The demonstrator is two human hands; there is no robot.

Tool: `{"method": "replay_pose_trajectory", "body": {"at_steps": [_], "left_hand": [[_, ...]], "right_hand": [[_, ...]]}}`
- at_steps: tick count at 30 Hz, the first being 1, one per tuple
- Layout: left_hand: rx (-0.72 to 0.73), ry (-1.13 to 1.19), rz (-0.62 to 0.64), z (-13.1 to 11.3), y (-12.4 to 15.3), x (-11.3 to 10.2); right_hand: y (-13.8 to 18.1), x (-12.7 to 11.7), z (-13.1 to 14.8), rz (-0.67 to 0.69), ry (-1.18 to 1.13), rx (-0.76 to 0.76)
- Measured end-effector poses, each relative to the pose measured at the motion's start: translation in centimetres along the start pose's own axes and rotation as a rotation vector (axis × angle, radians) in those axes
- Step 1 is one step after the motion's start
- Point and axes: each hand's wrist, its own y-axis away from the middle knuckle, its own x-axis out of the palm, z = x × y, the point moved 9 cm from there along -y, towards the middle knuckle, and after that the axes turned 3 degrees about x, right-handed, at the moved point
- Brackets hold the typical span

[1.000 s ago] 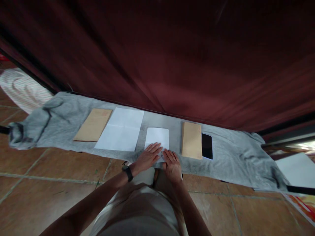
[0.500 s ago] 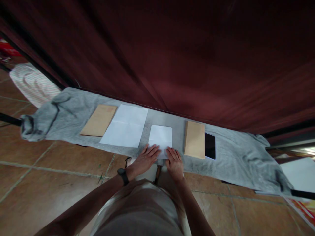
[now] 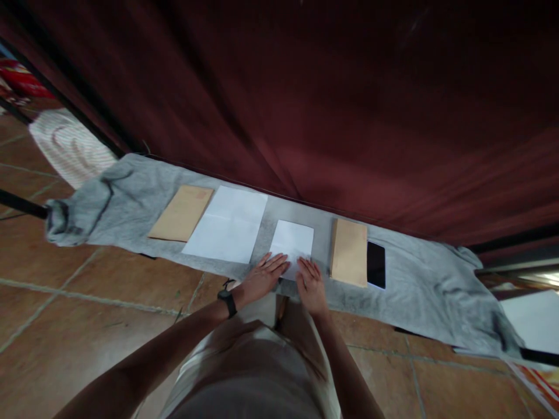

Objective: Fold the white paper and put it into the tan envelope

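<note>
A small white sheet of paper [image 3: 293, 237], probably folded, lies on the grey cloth in front of me. My left hand [image 3: 265, 276] rests flat on its lower left part with the fingers stretched out; a dark watch sits on that wrist. On the lower right part of the same sheet lie the fingertips of my right hand [image 3: 311, 285], its fingers extended and slightly bent. To the left is a larger white sheet [image 3: 229, 224] with faint crease lines. A stack of brown envelopes [image 3: 349, 253] lies to the right of my right hand.
Another brown envelope [image 3: 182, 212] lies at the left, beside the large sheet. A dark-screened phone [image 3: 376, 265] touches or nearly touches the right stack. Grey cloth [image 3: 419, 279] covers the narrow bench. Behind it hangs a dark red curtain [image 3: 332, 116]; tiled floor [image 3: 109, 320] lies below.
The camera view has shifted slightly. The small sheet now lies a little more slanted, and both hands stay on its near edge.
</note>
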Motion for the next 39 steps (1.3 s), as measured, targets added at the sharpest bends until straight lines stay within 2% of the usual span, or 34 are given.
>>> {"method": "replay_pose_trajectory", "body": {"at_steps": [5, 9, 16, 19, 21, 24, 29, 35, 37, 39], "left_hand": [[-0.024, 0.036, -0.024, 0.0, 0.0, -0.1], [-0.039, 0.057, -0.022, 0.2, 0.0, 0.2], [-0.039, 0.058, -0.019, 0.2, 0.0, 0.3], [-0.035, 0.058, -0.023, 0.2, 0.0, 0.2], [-0.034, 0.061, -0.026, 0.2, 0.0, 0.1], [-0.037, 0.070, -0.022, 0.3, 0.0, 0.2], [-0.037, 0.074, -0.014, 0.2, -0.1, 0.3], [-0.037, 0.057, -0.005, 0.1, -0.2, 0.3], [-0.035, 0.052, -0.001, 0.1, -0.2, 0.3], [-0.031, 0.049, 0.003, 0.1, -0.1, 0.5]], "right_hand": [[-5.7, 3.8, 2.4, 0.163, 0.010, -0.166], [-9.1, 6.3, 2.4, 0.217, 0.115, -0.218], [-13.7, 6.9, -0.2, 0.174, 0.188, -0.162], [-14.7, 6.9, -0.9, 0.141, 0.177, -0.115], [-14.3, 7.0, -1.0, 0.126, 0.172, -0.083], [-11.7, 7.0, -0.7, 0.121, 0.159, -0.081], [-7.4, 5.0, -1.7, 0.065, 0.172, -0.050], [-6.6, 2.9, -3.7, -0.074, 0.229, 0.135], [-5.9, 2.9, -3.3, -0.104, 0.237, 0.176], [-4.7, 3.4, -2.1, -0.092, 0.234, 0.152]]}}
